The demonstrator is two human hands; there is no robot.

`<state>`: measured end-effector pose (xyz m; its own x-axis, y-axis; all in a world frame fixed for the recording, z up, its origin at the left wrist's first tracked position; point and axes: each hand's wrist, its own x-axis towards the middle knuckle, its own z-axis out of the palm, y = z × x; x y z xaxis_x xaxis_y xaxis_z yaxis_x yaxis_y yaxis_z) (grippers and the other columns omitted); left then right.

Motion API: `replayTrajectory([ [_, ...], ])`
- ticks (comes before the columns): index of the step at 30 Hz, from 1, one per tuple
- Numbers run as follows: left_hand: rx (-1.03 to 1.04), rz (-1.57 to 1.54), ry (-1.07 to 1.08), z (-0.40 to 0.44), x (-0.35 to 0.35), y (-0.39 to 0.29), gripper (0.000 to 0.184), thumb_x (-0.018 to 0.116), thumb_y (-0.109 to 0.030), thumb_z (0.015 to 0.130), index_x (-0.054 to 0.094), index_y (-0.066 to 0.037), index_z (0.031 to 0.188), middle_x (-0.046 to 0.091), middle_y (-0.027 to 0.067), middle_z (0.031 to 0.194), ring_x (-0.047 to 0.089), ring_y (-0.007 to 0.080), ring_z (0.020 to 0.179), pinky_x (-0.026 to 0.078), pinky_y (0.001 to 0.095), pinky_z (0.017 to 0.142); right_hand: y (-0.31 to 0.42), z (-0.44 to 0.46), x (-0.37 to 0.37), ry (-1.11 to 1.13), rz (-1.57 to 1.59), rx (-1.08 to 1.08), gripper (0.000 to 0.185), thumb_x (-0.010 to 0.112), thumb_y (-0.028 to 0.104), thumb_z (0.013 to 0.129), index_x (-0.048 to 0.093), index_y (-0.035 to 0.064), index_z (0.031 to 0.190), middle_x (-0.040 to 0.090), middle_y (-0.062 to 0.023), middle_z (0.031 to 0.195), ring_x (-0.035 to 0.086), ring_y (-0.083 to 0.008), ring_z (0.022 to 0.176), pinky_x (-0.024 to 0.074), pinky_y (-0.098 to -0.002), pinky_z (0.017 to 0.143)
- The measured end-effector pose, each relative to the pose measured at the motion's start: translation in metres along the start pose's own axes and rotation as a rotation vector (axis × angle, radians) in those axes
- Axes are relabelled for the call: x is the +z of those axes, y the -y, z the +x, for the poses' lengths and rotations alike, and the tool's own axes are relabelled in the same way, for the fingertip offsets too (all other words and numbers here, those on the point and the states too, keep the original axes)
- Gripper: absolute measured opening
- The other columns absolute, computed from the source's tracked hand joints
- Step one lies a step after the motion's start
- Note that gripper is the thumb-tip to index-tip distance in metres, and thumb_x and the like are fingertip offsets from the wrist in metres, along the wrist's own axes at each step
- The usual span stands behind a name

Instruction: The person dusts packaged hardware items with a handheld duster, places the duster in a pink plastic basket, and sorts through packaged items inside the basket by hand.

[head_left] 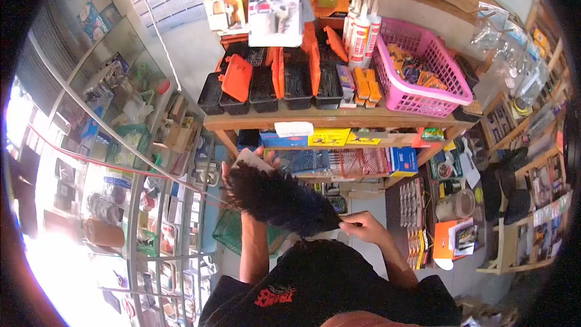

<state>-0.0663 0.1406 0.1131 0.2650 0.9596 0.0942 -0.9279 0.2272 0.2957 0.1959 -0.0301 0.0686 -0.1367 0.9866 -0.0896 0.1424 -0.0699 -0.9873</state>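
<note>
We are gripping the black duster [281,200] by its narrow end in our right hand [363,228], slanting it up-left toward our left hand [251,160], which is holding a pale flat item [255,160]; floor [368,253] is showing below the shelf [339,120].

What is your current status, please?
Right hand gripping fluffy black duster by its narrow end. Left hand holding pale flat item. Duster partly covering it.
</note>
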Motion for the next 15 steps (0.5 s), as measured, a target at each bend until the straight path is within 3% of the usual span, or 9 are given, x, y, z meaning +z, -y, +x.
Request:
replayTrajectory([
  [2, 0.022, -0.136, 0.145, 0.008, 0.013, 0.022, 0.063, 0.034, -0.058, 0.095, 0.054, -0.008, 0.129, 0.056, 0.0193, 0.130, 0.054, 0.0385, 0.115, 0.038, 0.0583, 0.101, 0.003, -0.007, -0.021, -0.045, -0.030, -0.014, 0.024, 0.063, 0.014, 0.093, 0.059, -0.0026, 0.075, 0.054, 0.0026, 0.063, 0.044, -0.0035, 0.060, 0.0350, -0.0236, 0.052],
  [5, 0.099, 0.063, -0.229, 0.009, 0.054, 0.053, 0.064, 0.036, -0.060, 0.094, 0.051, -0.010, 0.131, 0.056, 0.0187, 0.129, 0.056, 0.0403, 0.110, 0.040, 0.0597, 0.098, -0.020, -0.025, -0.037, -0.203, 0.032, 0.013, 0.025, 0.063, 0.013, 0.093, 0.060, -0.0009, 0.073, 0.054, 0.0034, 0.063, 0.045, -0.0034, 0.060, 0.0348, -0.0233, 0.051],
  [6, 0.026, -0.077, -0.226, 0.009, 0.053, 0.062, 0.064, 0.036, -0.059, 0.094, 0.052, -0.008, 0.129, 0.059, 0.0168, 0.124, 0.058, 0.0385, 0.107, 0.044, 0.0553, 0.097, -0.022, -0.029, -0.043, -0.124, 0.044, 0.027, 0.025, 0.063, 0.013, 0.093, 0.060, -0.0003, 0.072, 0.053, 0.0034, 0.063, 0.044, -0.0034, 0.059, 0.0339, -0.0232, 0.051],
  [9, -0.022, -0.006, 0.285, 0.014, 0.028, 0.088, 0.060, 0.034, -0.054, 0.095, 0.054, -0.006, 0.126, 0.056, 0.0167, 0.129, 0.055, 0.0343, 0.118, 0.038, 0.0490, 0.106, -0.021, -0.046, -0.055, 0.013, 0.109, 0.080, 0.027, 0.061, 0.012, 0.094, 0.059, 0.0010, 0.070, 0.051, 0.0034, 0.061, 0.042, -0.0033, 0.056, 0.0315, -0.0231, 0.049],
  [10, -0.074, 0.006, 0.176, 0.008, 0.028, 0.091, 0.061, 0.033, -0.054, 0.096, 0.055, -0.005, 0.125, 0.057, 0.0164, 0.129, 0.056, 0.0348, 0.116, 0.039, 0.0487, 0.105, -0.022, -0.049, -0.059, -0.009, 0.139, 0.094, 0.028, 0.061, 0.012, 0.094, 0.058, 0.0012, 0.069, 0.050, 0.0033, 0.061, 0.041, -0.0034, 0.055, 0.0308, -0.0230, 0.048],
  [13, 0.066, 0.039, -0.227, -0.003, 0.055, 0.113, 0.064, 0.033, -0.056, 0.095, 0.054, -0.003, 0.125, 0.056, 0.0190, 0.129, 0.055, 0.0407, 0.115, 0.039, 0.0528, 0.104, -0.030, -0.056, -0.079, -0.088, 0.184, 0.116, 0.031, 0.059, 0.013, 0.095, 0.057, 0.0012, 0.067, 0.049, 0.0032, 0.059, 0.039, -0.0037, 0.052, 0.0286, -0.0225, 0.047],
  [15, 0.094, 0.039, -0.181, -0.006, 0.052, 0.125, 0.064, 0.032, -0.056, 0.096, 0.054, -0.004, 0.126, 0.056, 0.0194, 0.129, 0.052, 0.0450, 0.117, 0.038, 0.0549, 0.103, -0.028, -0.057, -0.092, -0.063, 0.197, 0.139, 0.031, 0.058, 0.012, 0.095, 0.056, 0.0013, 0.067, 0.049, 0.0031, 0.060, 0.039, -0.0037, 0.052, 0.0287, -0.0226, 0.047],
])
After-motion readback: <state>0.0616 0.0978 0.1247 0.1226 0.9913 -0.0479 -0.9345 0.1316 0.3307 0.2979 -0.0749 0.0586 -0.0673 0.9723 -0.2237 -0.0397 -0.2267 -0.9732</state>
